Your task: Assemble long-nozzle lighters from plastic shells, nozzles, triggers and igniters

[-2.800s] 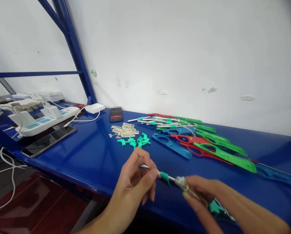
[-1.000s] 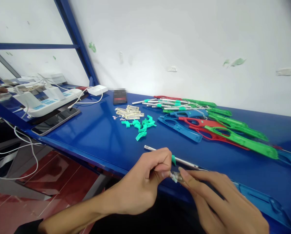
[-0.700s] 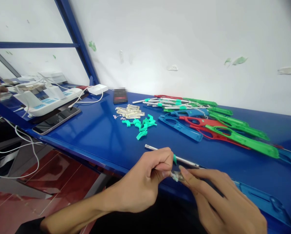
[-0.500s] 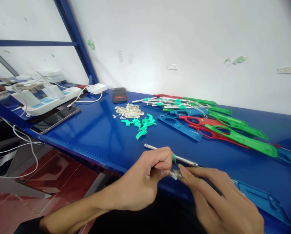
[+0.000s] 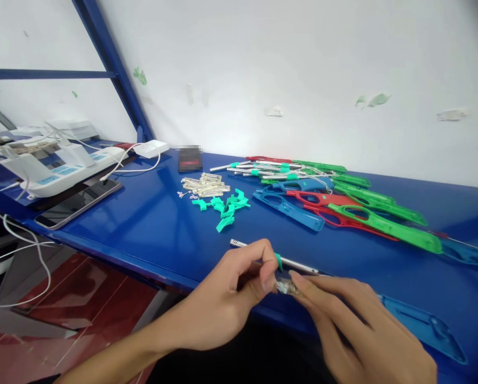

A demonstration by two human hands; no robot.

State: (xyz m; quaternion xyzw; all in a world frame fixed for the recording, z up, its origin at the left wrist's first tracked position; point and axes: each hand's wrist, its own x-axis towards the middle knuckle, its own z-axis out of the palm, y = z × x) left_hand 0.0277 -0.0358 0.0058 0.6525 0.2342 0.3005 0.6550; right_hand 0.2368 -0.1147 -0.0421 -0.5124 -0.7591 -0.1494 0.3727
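Blue surface (image 5: 143,232) lies beyond the fingers (image 5: 252,255); left hand (image 5: 231,298) and right hand (image 5: 359,320) both pinch one small translucent part (image 5: 287,287), which could slip if either grip slackens.

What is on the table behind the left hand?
Behind the left hand lies a silver tube with a green piece; the hand covers a middle stretch of the tube, which cannot be seen.

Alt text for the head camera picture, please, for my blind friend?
A right hand pinches a small translucent part, the left hand at its end, at a blue table. Beyond lie a silver rod, green pieces, and red, green and blue casings.
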